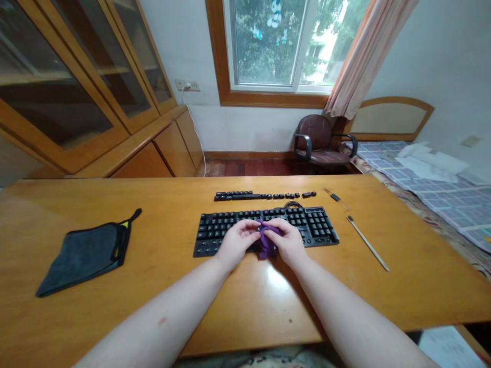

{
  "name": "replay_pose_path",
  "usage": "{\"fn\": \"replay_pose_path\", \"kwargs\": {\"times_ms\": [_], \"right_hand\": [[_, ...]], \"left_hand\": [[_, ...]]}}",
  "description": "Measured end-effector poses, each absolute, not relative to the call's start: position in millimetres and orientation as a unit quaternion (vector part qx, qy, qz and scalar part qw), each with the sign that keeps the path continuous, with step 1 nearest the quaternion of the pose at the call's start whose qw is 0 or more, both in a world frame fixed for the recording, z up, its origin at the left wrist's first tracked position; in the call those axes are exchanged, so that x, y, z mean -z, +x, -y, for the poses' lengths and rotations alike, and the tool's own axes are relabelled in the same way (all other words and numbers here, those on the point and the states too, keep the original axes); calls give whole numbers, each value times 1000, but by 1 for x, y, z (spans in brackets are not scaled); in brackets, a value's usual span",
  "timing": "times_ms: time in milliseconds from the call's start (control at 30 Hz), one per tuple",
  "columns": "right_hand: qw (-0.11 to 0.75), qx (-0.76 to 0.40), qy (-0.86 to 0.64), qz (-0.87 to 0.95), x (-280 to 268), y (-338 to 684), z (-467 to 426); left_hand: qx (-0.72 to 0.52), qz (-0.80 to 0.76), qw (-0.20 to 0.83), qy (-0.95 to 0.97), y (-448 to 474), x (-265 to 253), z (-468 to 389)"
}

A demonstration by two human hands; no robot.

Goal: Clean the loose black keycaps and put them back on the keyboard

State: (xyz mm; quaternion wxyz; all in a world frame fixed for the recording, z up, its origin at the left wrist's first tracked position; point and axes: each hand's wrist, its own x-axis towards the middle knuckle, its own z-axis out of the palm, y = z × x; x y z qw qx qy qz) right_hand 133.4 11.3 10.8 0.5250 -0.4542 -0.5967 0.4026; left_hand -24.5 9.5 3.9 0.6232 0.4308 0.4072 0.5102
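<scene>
Over the front middle of the black keyboard [215, 226], my two hands meet at a crumpled purple cloth [266, 247]. My right hand [288, 240] is closed on the cloth, which hangs below its fingertips. My left hand [238, 242] pinches at the cloth's left side; between its thumb and forefinger shows a small dark piece that looks like a keycap, mostly hidden. Several keys are gone from the keyboard's front row. Behind it, loose black keycaps [245, 196] lie in a line along the table, a long space bar among them.
On the wooden table [161, 255], a folded grey cloth [86, 250] with a black loop lies at left. To the right are a wire keycap puller [335, 197] and a thin brush [368, 243]. A coiled cable [293, 204] sits behind the keyboard. Beyond stands a chair [316, 135].
</scene>
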Motion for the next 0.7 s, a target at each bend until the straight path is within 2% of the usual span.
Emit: {"fn": "replay_pose_path", "kwargs": {"times_ms": [700], "right_hand": [[522,-470,-424,573,-8,134,-12]], "left_hand": [[-516,-419,589,460,-27,-8,-11]]}}
